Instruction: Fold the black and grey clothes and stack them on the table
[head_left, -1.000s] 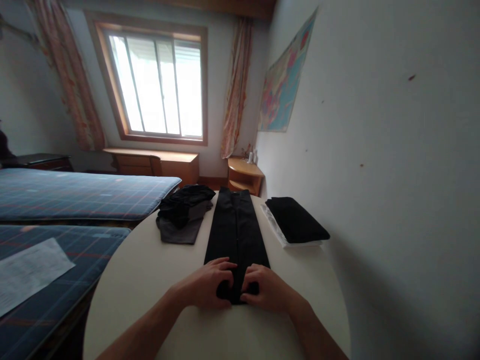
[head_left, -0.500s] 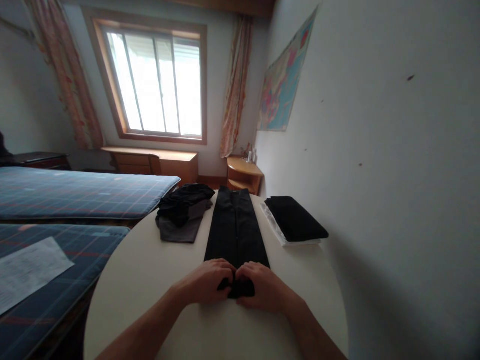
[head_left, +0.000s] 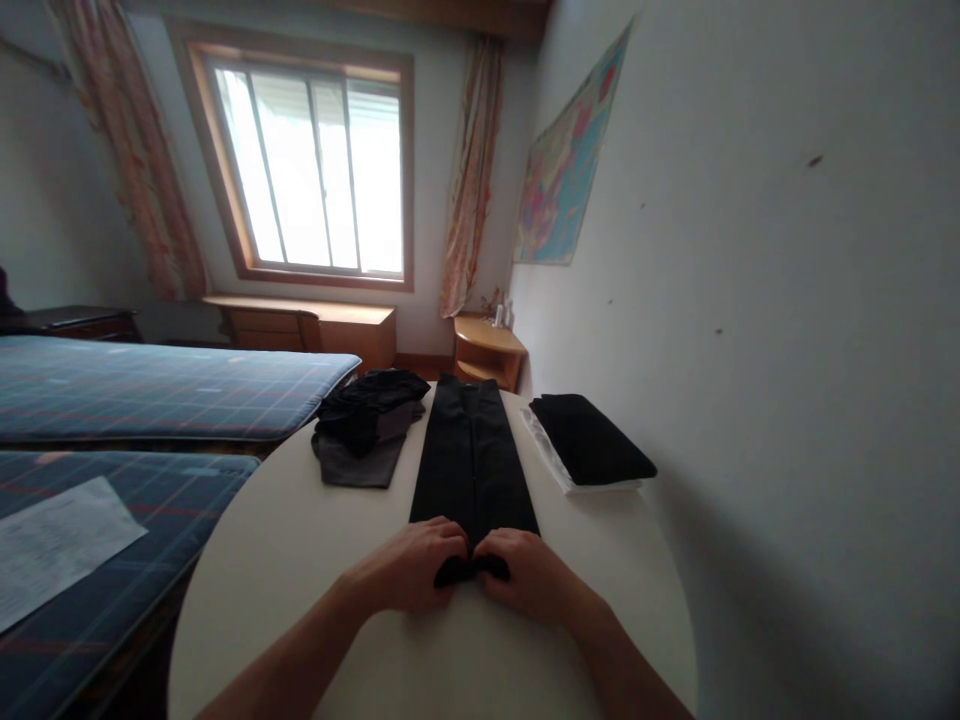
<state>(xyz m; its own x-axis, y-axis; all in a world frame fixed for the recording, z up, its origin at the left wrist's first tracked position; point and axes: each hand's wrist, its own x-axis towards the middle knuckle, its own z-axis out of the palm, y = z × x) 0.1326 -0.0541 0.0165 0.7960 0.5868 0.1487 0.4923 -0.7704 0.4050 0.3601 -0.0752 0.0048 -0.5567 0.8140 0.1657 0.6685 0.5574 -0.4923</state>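
A pair of black trousers (head_left: 474, 450), its two legs side by side, lies lengthwise along the middle of the white table. My left hand (head_left: 415, 560) grips the left part of the near end, fingers curled over the cloth. On the right part of that same end, my right hand (head_left: 529, 565) is closed in the same way. Between the hands the near end is bunched into a dark bow-like fold; its exact layers are hidden by my fingers.
A crumpled heap of black and grey clothing (head_left: 367, 430) sits at the table's far left. Folded black cloth (head_left: 592, 440) rests on a white packet at the right. The round white table (head_left: 247, 580) stands between mattresses (head_left: 180, 390) and a wall (head_left: 810, 420).
The held near end of the trousers has been turned into a flatter, narrower fold between my hands. Both hands stay in almost the same place.
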